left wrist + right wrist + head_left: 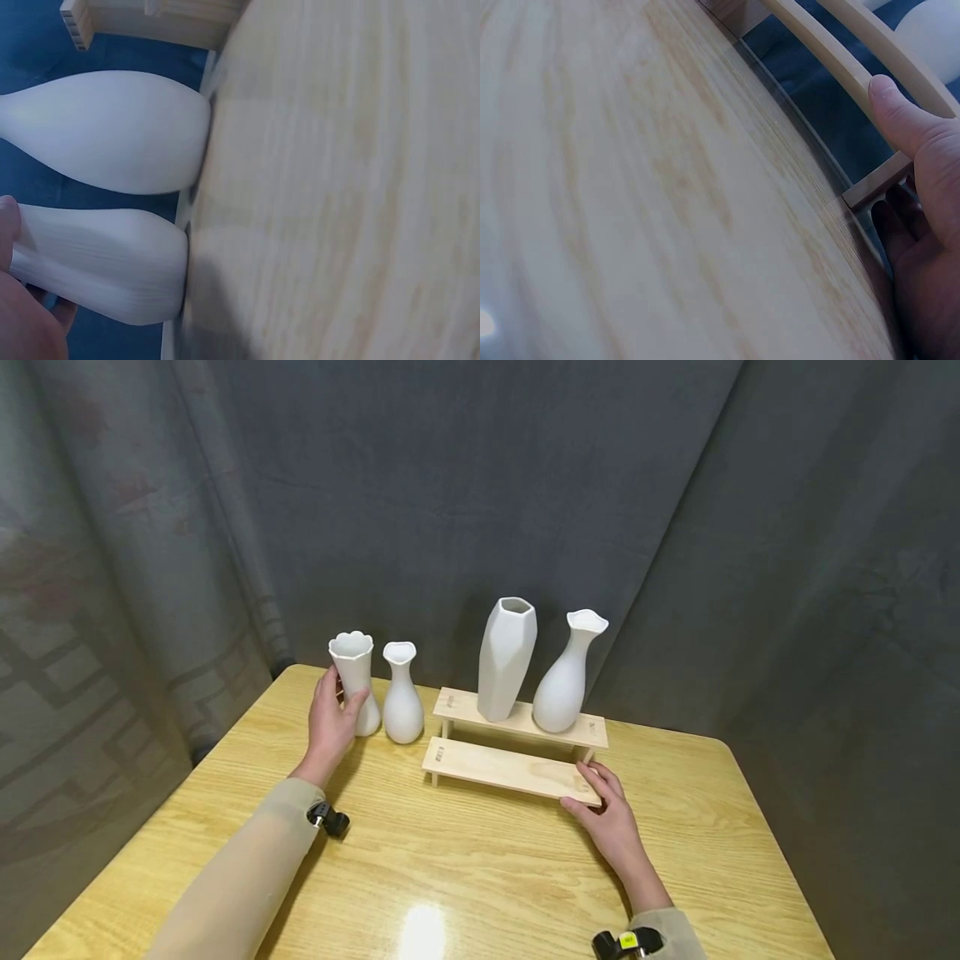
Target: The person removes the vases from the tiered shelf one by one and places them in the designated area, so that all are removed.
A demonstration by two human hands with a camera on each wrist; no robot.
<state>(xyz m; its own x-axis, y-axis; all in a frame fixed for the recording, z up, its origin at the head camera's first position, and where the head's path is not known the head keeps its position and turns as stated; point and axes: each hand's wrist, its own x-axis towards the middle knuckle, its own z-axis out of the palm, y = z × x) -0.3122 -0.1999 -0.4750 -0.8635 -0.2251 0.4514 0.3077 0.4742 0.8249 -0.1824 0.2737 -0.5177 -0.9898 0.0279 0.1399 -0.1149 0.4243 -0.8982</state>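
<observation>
My left hand (331, 724) grips a white vase with a scalloped rim (354, 672) around its middle, thumb in front and fingers behind. The base of this vase stands on the table in the left wrist view. Just right of it is a small round-bellied white vase (404, 713). With thumb at the front edge and fingers at the right end, my right hand (611, 822) holds the lower step of a two-step wooden stand (502, 766). On the upper step stand a tall faceted white vase (506, 660) and a curved-neck white vase (562, 689).
The light wooden table (465, 868) reaches toward the front. Behind it hangs a dark grey curtain (450, 510), close to the table's back edge. A patterned curtain (105, 635) hangs along the left side.
</observation>
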